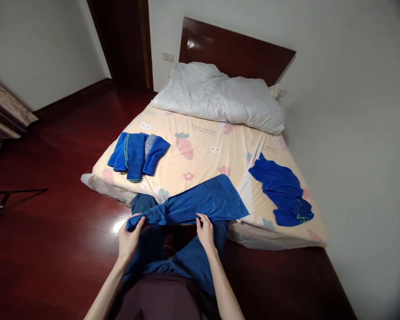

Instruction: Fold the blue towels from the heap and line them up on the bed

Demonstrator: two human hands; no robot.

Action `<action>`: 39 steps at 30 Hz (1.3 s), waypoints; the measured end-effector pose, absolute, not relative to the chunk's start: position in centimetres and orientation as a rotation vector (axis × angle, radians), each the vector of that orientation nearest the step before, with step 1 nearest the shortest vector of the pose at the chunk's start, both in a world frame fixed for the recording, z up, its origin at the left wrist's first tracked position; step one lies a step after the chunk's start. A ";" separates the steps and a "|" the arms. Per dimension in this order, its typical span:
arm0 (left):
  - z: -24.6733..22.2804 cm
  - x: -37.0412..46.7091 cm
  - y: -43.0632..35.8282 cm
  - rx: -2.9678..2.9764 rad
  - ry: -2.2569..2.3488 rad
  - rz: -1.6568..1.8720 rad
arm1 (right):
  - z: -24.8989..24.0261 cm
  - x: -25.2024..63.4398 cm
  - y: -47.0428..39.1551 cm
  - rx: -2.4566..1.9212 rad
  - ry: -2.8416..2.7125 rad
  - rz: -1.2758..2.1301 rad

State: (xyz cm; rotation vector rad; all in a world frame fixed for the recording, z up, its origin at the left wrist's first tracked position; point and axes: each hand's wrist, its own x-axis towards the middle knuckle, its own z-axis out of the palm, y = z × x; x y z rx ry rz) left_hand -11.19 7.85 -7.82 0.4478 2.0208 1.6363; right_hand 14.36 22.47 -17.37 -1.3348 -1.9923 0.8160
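A blue towel (203,200) lies lengthwise across my knees and the near edge of the bed. Its left end is bunched, and my left hand (129,238) is closed around it, thumb on top. My right hand (205,231) pinches the towel's near edge around the middle. The towel's right part spreads flat and wider over the bedsheet. To the left on the bed are several folded blue towels (135,153), one with green trim and a grey patch showing among them. A crumpled heap of blue towels (285,191) lies on the right side.
The bed (203,155) has a pale sheet with carrot and rabbit prints. A grey-white quilt (220,95) is heaped by the dark wooden headboard (233,46). A curtain (6,111) hangs at left, above a dark red floor (63,240). A black metal stand (6,198) is at the left edge.
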 end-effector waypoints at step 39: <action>2.0 -15.7 15.4 2.042 1.594 0.588 | 10.2 14.4 27.7 -0.625 -2.749 0.455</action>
